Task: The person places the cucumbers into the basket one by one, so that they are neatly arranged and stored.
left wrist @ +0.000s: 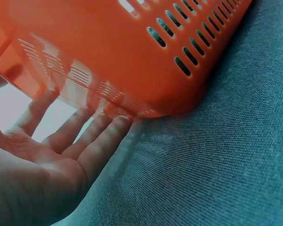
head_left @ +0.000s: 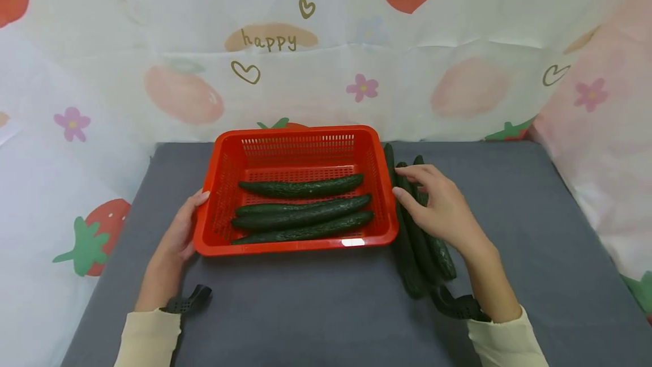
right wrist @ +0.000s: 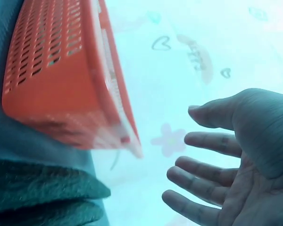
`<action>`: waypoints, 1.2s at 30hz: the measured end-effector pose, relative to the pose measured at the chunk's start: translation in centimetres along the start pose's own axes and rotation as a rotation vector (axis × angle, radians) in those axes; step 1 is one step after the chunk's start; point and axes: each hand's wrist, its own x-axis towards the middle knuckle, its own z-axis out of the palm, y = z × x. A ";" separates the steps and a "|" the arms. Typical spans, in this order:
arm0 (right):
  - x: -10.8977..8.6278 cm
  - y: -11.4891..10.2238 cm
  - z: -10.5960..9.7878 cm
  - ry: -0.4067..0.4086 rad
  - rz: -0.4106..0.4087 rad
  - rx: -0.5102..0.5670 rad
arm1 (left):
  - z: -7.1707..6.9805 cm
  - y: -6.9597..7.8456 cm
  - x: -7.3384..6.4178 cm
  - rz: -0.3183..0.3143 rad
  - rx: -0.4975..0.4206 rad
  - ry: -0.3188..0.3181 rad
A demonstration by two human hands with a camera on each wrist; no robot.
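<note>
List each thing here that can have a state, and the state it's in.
Red basket: upright, open-topped, partly filled.
Four cucumbers inside: uncut, lying lengthwise.
Three cucumbers outside: uncut, lying side by side.
Left hand: fingers extended, touching the basket.
Right hand: empty, fingers relaxed, over the outside cucumbers.
Gray cloth: spread out.
Patterned backdrop: hanging, creased.

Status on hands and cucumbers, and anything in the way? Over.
Left hand holding basket. Right hand empty, over three cucumbers outside. Four cucumbers inside. Basket's right wall between.
</note>
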 end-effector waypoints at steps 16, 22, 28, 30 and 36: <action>-2.0 4.3 1.4 0.026 0.068 0.060 | -0.2 0.0 -1.1 -0.037 -0.012 0.027; -1.1 5.0 -0.1 0.003 0.092 0.071 | -0.2 0.8 0.2 -0.003 -0.040 0.004; -0.5 5.9 -0.7 -0.090 0.154 -0.012 | -0.3 1.6 1.2 0.013 -0.064 -0.023; -0.7 6.4 -0.4 -0.110 0.190 -0.043 | -0.2 1.3 1.0 -0.007 -0.077 -0.022; -1.5 7.6 1.1 -0.139 0.245 -0.065 | 0.2 0.4 -0.2 -0.045 -0.061 0.037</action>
